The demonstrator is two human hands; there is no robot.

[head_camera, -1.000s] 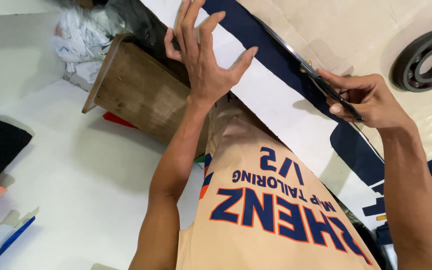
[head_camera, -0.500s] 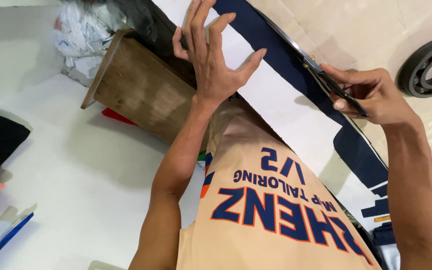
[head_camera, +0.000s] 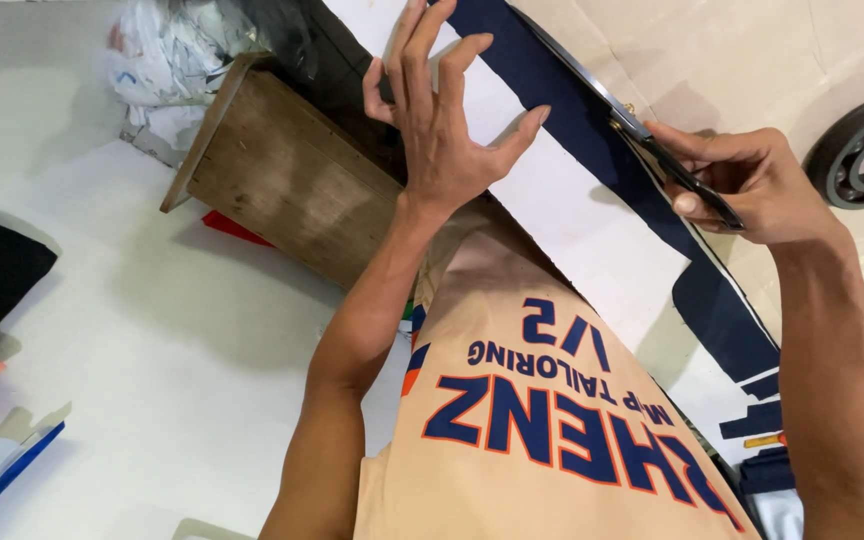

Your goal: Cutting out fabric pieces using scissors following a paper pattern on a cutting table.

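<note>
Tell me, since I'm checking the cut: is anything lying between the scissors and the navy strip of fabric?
Nothing visible. The scissors, held in the right hand, lie right along the edge of the navy strip. The left hand presses the white fabric beside it, clear of the blades.

Left hand creeping slightly farther up white fabric, fingers spreading wider than a second ago. Right hand advancing scissors along navy strip, blades lying farther up strip. Bearing ring sliding toward right frame edge as view shifts.
</note>
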